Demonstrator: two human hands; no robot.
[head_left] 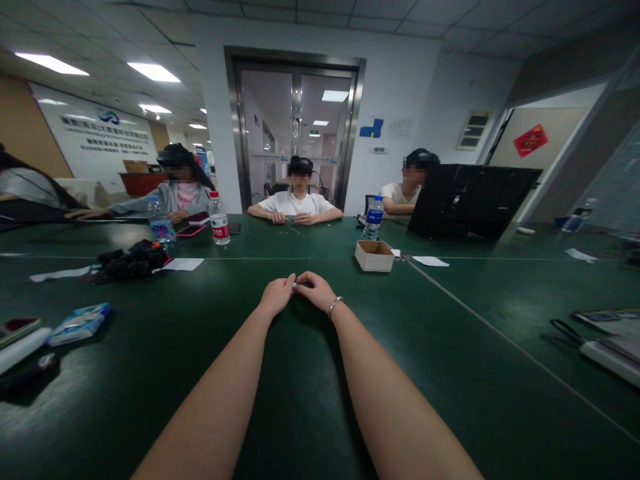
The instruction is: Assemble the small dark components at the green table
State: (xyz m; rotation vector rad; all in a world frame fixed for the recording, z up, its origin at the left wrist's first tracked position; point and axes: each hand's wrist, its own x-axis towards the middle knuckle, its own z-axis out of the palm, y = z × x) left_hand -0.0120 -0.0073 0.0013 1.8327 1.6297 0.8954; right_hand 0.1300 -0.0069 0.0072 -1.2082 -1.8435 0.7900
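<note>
Both hands meet over the green table (310, 400), straight ahead of me. My left hand (277, 297) is closed, its thumb pressed against the curled fingers. My right hand (318, 293), with a silver bracelet (336, 305) at the wrist, is closed in a pinch. Between the fingertips of the two hands shows a small silvery piece (295, 285), mostly hidden and too small to name. Beyond my right hand stands an open cardboard box (375, 257); its inside is only partly visible.
Left lie a black tangled bundle (135, 259), a blue-white packet (80, 324) and a white paper (184, 264). Bottles (219, 220) stand farther back, before several seated people. Black monitors (470, 200) are at the right back. A grey device (613, 357) lies at the right edge.
</note>
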